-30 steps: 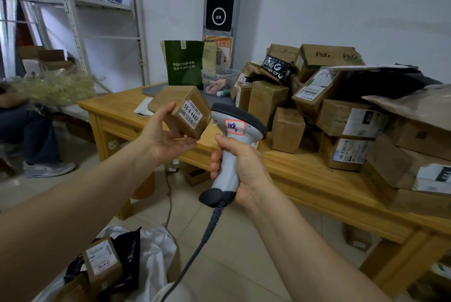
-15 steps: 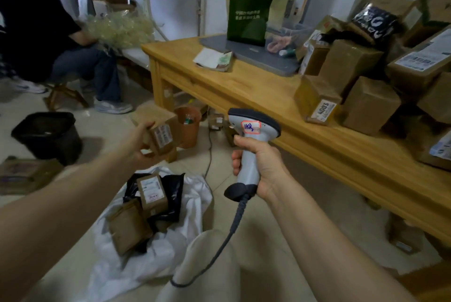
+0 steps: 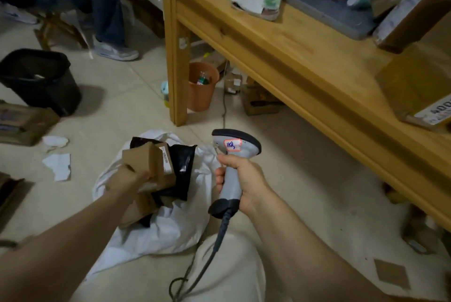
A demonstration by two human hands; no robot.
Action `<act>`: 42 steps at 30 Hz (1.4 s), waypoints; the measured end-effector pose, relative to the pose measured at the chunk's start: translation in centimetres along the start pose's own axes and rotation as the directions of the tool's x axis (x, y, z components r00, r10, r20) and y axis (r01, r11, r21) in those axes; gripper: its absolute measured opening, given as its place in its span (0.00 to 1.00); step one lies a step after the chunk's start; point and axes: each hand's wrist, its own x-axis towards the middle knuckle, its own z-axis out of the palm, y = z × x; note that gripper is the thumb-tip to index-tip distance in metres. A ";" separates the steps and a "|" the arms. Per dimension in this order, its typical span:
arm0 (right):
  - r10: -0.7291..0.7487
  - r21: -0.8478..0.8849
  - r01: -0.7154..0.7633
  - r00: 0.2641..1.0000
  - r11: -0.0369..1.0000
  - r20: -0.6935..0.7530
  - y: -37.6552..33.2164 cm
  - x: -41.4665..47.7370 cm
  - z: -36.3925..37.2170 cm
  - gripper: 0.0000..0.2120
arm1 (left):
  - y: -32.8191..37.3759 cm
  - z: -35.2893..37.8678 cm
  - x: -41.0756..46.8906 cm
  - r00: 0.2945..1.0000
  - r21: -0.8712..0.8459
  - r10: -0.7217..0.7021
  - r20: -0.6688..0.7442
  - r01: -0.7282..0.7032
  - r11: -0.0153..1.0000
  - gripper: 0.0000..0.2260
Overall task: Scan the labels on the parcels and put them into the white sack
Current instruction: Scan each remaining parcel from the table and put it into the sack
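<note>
My left hand (image 3: 130, 177) holds a small brown cardboard parcel (image 3: 146, 161) low over the open mouth of the white sack (image 3: 170, 226) on the floor. The parcel's white label faces right. Inside the sack lie other brown boxes (image 3: 136, 211) and a black plastic mailer (image 3: 183, 167). My right hand (image 3: 240, 179) grips the grey handheld scanner (image 3: 234, 152) upright beside the sack, its cable trailing down to the floor. More parcels (image 3: 415, 86) stand on the wooden table (image 3: 305, 62) at the right.
A black bin (image 3: 41, 79) stands at the left, an orange bin (image 3: 202, 89) beside the table leg. Torn paper (image 3: 58, 165) and flat cardboard (image 3: 22, 123) lie on the floor. A seated person's legs (image 3: 97, 8) are at the top left. Boxes sit under the table.
My left hand carried the parcel from up beside the scanner down to the sack's mouth. My view tilted down from the table to the floor. The scanner stayed in my right hand.
</note>
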 end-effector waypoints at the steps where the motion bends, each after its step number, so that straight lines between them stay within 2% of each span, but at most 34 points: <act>1: 0.010 -0.009 -0.011 1.000 1.000 -0.015 0.0 1.2 0.2 0.05 | 0.2 0.6 0.9 0.998 0.138 0.051 -0.026 -0.047 0.989 0.24; 2: 0.018 -0.021 -0.018 0.999 1.000 -0.034 0.0 2.3 0.4 0.05 | 0.6 1.2 1.9 0.992 0.247 0.122 -0.032 -0.110 0.963 0.25; 4: 0.028 -0.048 -0.032 0.997 0.998 -0.067 0.0 4.3 0.6 0.05 | 1.2 2.5 4.0 0.975 0.338 0.218 -0.036 -0.193 0.921 0.24; 6: 0.042 -0.069 -0.048 0.995 0.996 -0.091 0.0 6.2 0.7 0.05 | 1.2 3.9 6.4 0.965 0.396 0.257 -0.049 -0.217 0.892 0.23; 8: 0.055 -0.083 -0.064 0.992 0.994 -0.110 -0.1 7.9 0.6 0.04 | 0.5 5.3 8.7 0.959 0.460 0.283 -0.005 -0.249 0.852 0.20; 11: 0.070 -0.108 -0.083 0.991 0.991 -0.115 -0.4 10.0 0.9 0.03 | -1.0 7.2 11.7 0.963 0.492 0.243 0.114 -0.267 0.828 0.16; 14: 0.094 -0.110 -0.106 0.990 0.988 -0.109 -0.2 11.5 1.1 0.05 | -2.6 8.9 13.5 0.974 0.576 0.119 0.192 -0.210 0.790 0.21; 17: 0.107 -0.125 -0.120 0.988 0.985 -0.111 0.1 12.1 0.8 0.06 | -3.0 9.5 13.4 0.963 0.655 0.131 0.236 -0.257 0.710 0.21; 20: 0.093 -0.144 -0.111 0.988 0.983 -0.122 0.2 12.0 0.6 0.04 | -1.7 9.2 12.2 0.965 0.744 0.132 0.226 -0.259 0.616 0.31; 22: 0.075 -0.151 -0.095 0.988 0.984 -0.135 0.0 11.2 0.6 0.04 | 0.1 9.2 10.7 0.966 0.697 0.160 0.201 -0.256 0.670 0.33; 24: 0.048 -0.152 -0.070 0.988 0.986 -0.145 -0.2 10.1 0.6 0.04 | 2.2 9.1 8.7 0.938 0.632 0.269 0.219 -0.346 0.694 0.28; 25: 0.031 -0.149 -0.053 0.989 0.987 -0.147 -0.4 9.5 0.5 0.04 | 3.3 9.0 7.5 0.915 0.619 0.326 0.237 -0.401 0.676 0.26; 29: -0.040 -0.184 0.010 0.987 0.983 -0.158 -1.0 5.7 -0.6 0.05 | 7.3 8.8 1.2 0.804 0.521 0.539 0.253 -0.582 0.624 0.31; 31: -0.080 -0.189 0.047 0.982 0.981 -0.172 -1.5 3.2 -1.8 0.06 | 9.0 8.9 -3.0 0.705 0.461 0.667 0.240 -0.688 0.561 0.29; 33: -0.117 -0.169 0.088 0.979 0.982 -0.170 -2.3 0.4 -3.2 0.03 | 10.9 8.7 -7.2 0.592 0.432 0.770 0.239 -0.775 0.462 0.28; 35: -0.175 -0.135 0.152 0.969 0.979 -0.177 -3.3 -2.7 -4.9 0.06 | 12.7 8.4 -11.4 0.481 0.416 0.839 0.253 -0.838 0.354 0.28; 38: -0.304 -0.079 0.293 0.926 0.953 -0.223 -5.0 -8.0 -7.6 0.07 | 15.2 8.3 -17.3 0.332 0.402 0.901 0.280 -0.892 0.204 0.27; 42: -0.450 -0.023 0.464 0.844 0.885 -0.293 -7.7 -15.9 -11.3 0.07 | 19.7 9.1 -25.6 0.161 0.345 0.950 0.267 -0.937 0.062 0.28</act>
